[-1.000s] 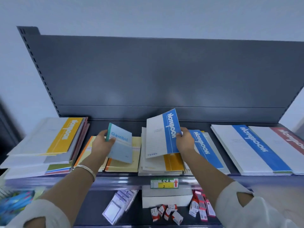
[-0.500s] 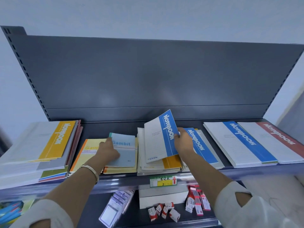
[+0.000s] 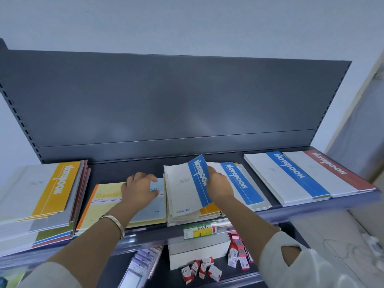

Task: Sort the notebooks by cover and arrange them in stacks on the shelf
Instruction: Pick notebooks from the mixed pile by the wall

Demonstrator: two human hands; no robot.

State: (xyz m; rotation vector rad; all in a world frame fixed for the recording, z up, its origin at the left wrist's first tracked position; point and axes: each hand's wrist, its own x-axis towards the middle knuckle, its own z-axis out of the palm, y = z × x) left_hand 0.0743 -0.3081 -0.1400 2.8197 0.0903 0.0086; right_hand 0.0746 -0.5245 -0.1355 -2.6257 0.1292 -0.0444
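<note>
Two hands (image 3: 141,190) (image 3: 220,188), six notebook stacks (image 3: 52,194) (image 3: 104,204) (image 3: 209,209) (image 3: 241,183) (image 3: 291,177) (image 3: 332,169), one shelf (image 3: 116,171).

Dark grey shelf (image 3: 124,169), notebook stacks (image 3: 291,179) flat along it, price label (image 3: 200,228) on front rail
</note>
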